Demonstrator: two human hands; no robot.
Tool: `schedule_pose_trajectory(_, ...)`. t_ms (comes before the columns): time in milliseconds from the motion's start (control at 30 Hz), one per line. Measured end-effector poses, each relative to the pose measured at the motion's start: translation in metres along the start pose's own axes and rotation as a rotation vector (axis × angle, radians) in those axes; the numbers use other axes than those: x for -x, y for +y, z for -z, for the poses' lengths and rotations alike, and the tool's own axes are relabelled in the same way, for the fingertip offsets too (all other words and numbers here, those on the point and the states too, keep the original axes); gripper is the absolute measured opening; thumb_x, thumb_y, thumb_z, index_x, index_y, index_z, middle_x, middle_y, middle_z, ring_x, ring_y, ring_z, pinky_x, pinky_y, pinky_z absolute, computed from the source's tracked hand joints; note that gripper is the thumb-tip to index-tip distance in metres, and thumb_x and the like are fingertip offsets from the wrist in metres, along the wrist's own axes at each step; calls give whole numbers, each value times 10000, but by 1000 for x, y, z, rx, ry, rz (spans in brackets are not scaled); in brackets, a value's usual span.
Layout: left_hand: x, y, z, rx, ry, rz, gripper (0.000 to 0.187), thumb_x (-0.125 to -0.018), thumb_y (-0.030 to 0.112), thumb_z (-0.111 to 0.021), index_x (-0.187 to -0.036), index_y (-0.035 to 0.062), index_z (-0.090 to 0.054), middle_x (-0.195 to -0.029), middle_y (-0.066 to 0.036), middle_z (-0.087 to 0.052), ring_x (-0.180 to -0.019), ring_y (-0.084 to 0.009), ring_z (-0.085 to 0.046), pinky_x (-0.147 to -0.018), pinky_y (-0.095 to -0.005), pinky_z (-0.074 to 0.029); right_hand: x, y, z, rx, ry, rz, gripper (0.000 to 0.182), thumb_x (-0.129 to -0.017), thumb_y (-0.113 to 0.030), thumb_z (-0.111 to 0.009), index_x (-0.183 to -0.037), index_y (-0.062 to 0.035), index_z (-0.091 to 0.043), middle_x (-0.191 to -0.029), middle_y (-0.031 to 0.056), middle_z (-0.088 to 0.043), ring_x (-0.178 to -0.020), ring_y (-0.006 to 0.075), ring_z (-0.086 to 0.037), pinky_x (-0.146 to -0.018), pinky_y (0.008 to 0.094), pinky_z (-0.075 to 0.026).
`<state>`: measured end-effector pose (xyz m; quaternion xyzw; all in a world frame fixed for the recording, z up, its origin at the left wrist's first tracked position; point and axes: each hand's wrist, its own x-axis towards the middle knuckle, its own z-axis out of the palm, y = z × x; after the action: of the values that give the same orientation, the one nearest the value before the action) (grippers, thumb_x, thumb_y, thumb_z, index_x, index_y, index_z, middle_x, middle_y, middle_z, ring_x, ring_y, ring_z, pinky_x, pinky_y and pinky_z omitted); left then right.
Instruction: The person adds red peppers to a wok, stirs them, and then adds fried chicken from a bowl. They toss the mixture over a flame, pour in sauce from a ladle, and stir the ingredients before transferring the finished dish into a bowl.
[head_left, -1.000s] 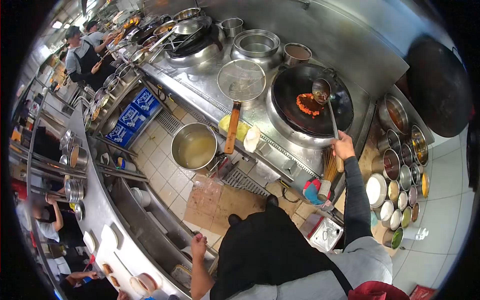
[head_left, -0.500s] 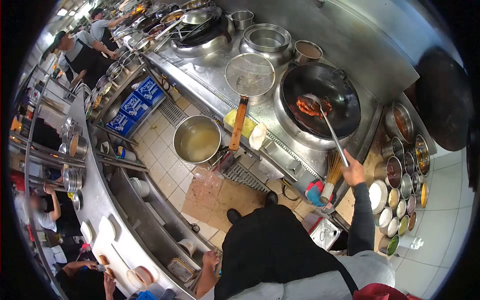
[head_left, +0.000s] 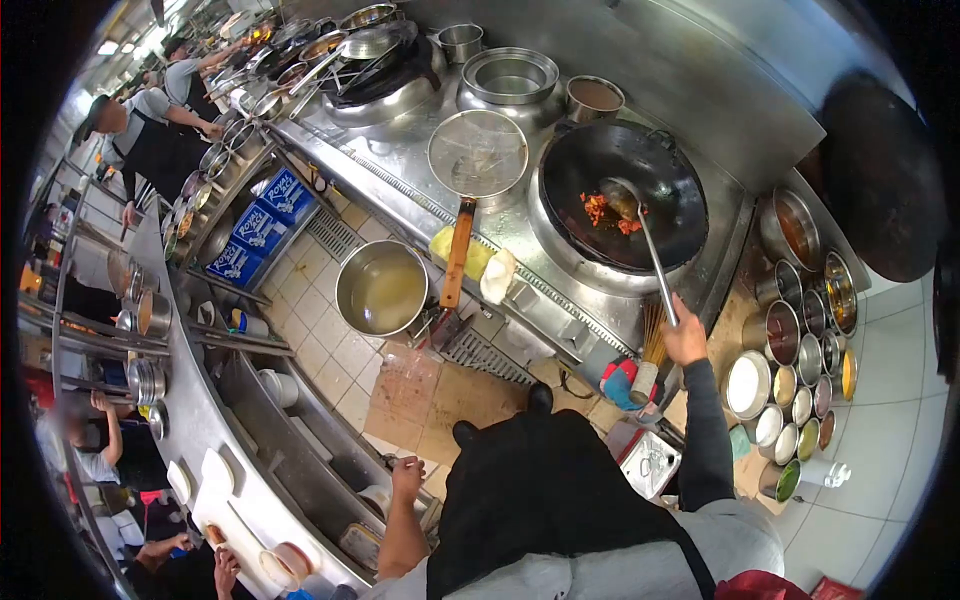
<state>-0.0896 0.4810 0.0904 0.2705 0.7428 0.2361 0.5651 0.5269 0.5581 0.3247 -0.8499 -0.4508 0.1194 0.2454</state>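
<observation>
The right hand (head_left: pixel 686 340) is clamped on a ladle (head_left: pixel 640 240) whose bowl sits among red food (head_left: pixel 600 208) in the wok (head_left: pixel 622 195), while the left hand (head_left: pixel 406 479) hangs loosely curled, holding nothing.

Hidden, cropped and too small to read

The ladle (head_left: pixel 640 235) handle's near end is buried in the right hand (head_left: pixel 686 340), and its bowl covers part of the red food (head_left: pixel 600 208) in the wok (head_left: pixel 620 195). The fisheye's black border crops the far-right dark pan (head_left: pixel 880 190). What the small seasoning tins (head_left: pixel 800 390) contain cannot be told. The left hand (head_left: pixel 406 478) shows from behind; its grip cannot be told.
</observation>
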Motion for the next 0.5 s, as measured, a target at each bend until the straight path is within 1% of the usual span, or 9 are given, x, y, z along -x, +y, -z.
schedule_pose_trajectory(67,-5,16,-7,-119,-1,43,329,-821,119,-656,-1114,3,-562,-817,-95,-638,-670,-163,-629,-550,-283,-496,-18,10,-2,-6,31,-74,605,-747,-91,-596,-1341,-24,-503,-1049,309,-617,-989,410,-631,-840,431,-498)
schedule_pose_trajectory(100,-6,22,-10,-120,4,41,329,-821,119,-656,-1114,3,-562,-817,-95,-638,-670,-163,-629,-550,-283,-496,-21,13,-2,-11,29,-73,605,-747,-91,-596,-1341,-24,-503,-1049,309,-617,-989,410,-631,-840,431,-498)
schedule_pose_trajectory(167,-7,33,-23,-133,13,20,338,-816,120,-661,-1124,19,-563,-831,-96,-636,-669,-158,-624,-555,-279,-496,-26,22,0,33,99,-78,598,-784,-88,-603,-1362,-9,-473,-968,320,-627,-917,430,-645,-791,447,-517)
schedule_pose_trajectory(200,-5,37,-31,-135,18,27,338,-816,120,-661,-1124,19,-563,-831,-96,-636,-669,-158,-624,-555,-279,-496,-25,25,-4,33,90,-78,598,-784,-88,-603,-1362,-9,-473,-968,320,-627,-917,430,-645,-791,447,-517)
schedule_pose_trajectory(300,-14,54,-75,-92,-61,-10,378,-816,124,-665,-1157,22,-540,-855,-97,-634,-668,-155,-615,-555,-283,-495,-14,19,-21,56,99,-67,577,-790,-72,-578,-1345,37,-467,-947,336,-621,-891,445,-644,-780,465,-523)
schedule_pose_trajectory(333,-21,62,-93,-98,-77,-2,395,-816,124,-667,-1172,21,-529,-863,-97,-632,-672,-154,-612,-558,-286,-496,-7,11,-30,-8,82,-105,578,-796,-84,-587,-1351,27,-468,-1018,325,-623,-944,430,-641,-824,437,-519)
schedule_pose_trajectory(400,-35,80,-134,-118,-160,-140,444,-815,130,-668,-1209,19,-496,-857,-93,-625,-680,-156,-605,-572,-289,-493,-5,7,-26,-198,-47,-80,587,-800,-101,-601,-1361,12,-467,-1110,306,-615,-1013,404,-632,-879,405,-503)
schedule_pose_trajectory(433,-41,95,-157,-106,-188,-155,464,-815,125,-667,-1226,18,-482,-855,-93,-622,-674,-158,-596,-575,-290,-489,-9,6,-19,-195,-54,-73,587,-800,-101,-601,-1361,12,-467,-1110,306,-615,-1013,404,-632,-879,405,-503)
schedule_pose_trajectory(500,-52,126,-205,-76,-258,-202,528,-814,119,-665,-1280,15,-440,-822,-86,-613,-651,-161,-578,-567,-289,-478,-18,5,-7,-195,-75,-70,594,-803,-110,-610,-1371,-8,-466,-1184,287,-598,-1071,375,-619,-920,383,-484)
